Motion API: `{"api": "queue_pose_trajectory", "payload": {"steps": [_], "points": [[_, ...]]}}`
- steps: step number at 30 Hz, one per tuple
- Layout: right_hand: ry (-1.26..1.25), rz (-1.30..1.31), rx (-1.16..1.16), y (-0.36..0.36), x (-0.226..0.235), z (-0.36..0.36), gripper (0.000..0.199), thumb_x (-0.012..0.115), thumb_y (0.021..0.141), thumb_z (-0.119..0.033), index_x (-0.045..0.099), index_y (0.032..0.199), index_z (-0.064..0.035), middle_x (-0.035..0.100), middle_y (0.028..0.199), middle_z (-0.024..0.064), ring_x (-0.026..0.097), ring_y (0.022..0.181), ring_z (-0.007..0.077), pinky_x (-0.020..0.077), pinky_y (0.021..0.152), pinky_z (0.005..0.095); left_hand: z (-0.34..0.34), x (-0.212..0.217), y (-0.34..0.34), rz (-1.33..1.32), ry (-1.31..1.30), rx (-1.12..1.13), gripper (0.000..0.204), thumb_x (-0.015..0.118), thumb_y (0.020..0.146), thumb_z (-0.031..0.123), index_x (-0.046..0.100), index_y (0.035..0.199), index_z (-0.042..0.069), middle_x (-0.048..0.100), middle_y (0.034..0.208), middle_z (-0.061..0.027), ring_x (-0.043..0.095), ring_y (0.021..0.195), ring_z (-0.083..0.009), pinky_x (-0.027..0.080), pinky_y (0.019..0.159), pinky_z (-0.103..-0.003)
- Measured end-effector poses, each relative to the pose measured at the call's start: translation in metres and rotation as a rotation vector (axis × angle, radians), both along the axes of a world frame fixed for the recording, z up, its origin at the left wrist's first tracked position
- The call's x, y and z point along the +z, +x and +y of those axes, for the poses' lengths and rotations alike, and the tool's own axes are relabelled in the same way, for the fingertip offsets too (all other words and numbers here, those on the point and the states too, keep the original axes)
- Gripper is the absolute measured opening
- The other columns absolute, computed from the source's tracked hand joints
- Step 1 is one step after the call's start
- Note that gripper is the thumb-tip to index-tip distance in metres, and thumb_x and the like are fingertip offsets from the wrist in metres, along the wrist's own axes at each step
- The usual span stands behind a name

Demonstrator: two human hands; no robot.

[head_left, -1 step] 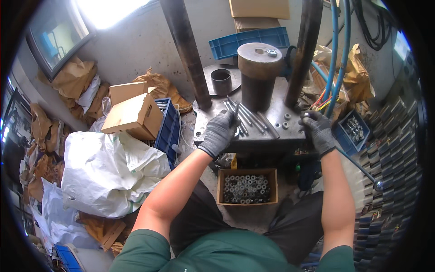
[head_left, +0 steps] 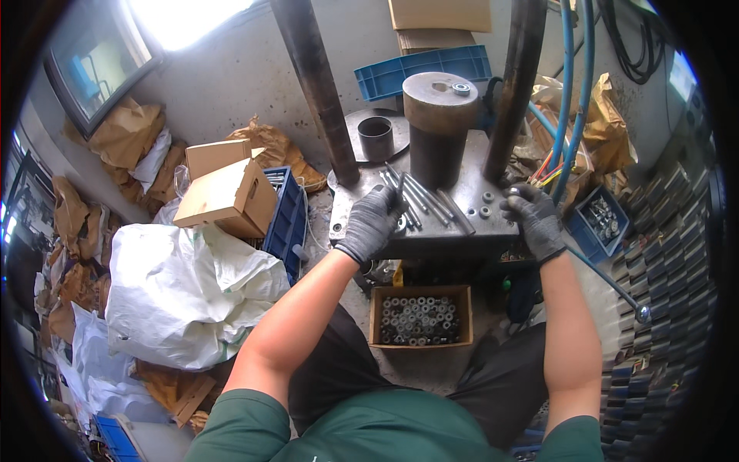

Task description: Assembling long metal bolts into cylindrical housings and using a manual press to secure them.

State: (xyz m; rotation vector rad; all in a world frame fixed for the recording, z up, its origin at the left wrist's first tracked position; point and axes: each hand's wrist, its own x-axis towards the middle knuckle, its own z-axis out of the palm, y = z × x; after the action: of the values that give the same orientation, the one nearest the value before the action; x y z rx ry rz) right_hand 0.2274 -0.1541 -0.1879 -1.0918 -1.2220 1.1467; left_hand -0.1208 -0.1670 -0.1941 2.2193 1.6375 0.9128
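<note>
Cluttered with cardboard and white sacks, our workshop floor surrounds a steel press plate [head_left: 431, 231]. We judge we are picking a rod from the metal rods [head_left: 419, 199] lying flat on the plate; their long axes run from near the dark cylinder [head_left: 439, 131] toward us and rightward. Our left hand [head_left: 373, 223] curls over their near ends, fingers bent; our right hand [head_left: 533, 217] rests loosely closed on the plate's right edge, holding what we cannot tell. Next calls for pinching one rod free.
</note>
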Motion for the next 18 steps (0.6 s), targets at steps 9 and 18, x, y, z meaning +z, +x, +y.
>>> {"api": "queue_pose_trajectory", "payload": {"steps": [9, 18], "points": [[0.014, 0.213, 0.511, -0.166, 0.031, -0.028, 0.037, 0.065, 0.102, -0.021, 0.060, 0.134, -0.0033, 0.067, 0.101, 0.0019, 0.069, 0.076, 0.0107, 0.0589, 0.065, 0.0261, 0.022, -0.043, -0.024, -0.374, -0.033, -0.135, 0.016, 0.071, 0.098, 0.012, 0.063, 0.108, 0.003, 0.068, 0.098, -0.0061, 0.063, 0.084, -0.0126, 0.055, 0.081, -0.034], [0.604, -0.490, 0.364, -0.216, 0.028, -0.003, 0.029, 0.075, 0.090, -0.025, 0.076, 0.111, -0.0038, 0.071, 0.116, 0.0173, 0.070, 0.097, 0.0328, 0.0544, 0.092, 0.0411, 0.064, -0.106, -0.056, -0.868, -0.449, -0.279, 0.055, 0.038, 0.106, 0.047, 0.043, 0.150, 0.015, 0.055, 0.144, -0.0113, 0.051, 0.134, -0.0262, 0.041, 0.116, -0.038]]}}
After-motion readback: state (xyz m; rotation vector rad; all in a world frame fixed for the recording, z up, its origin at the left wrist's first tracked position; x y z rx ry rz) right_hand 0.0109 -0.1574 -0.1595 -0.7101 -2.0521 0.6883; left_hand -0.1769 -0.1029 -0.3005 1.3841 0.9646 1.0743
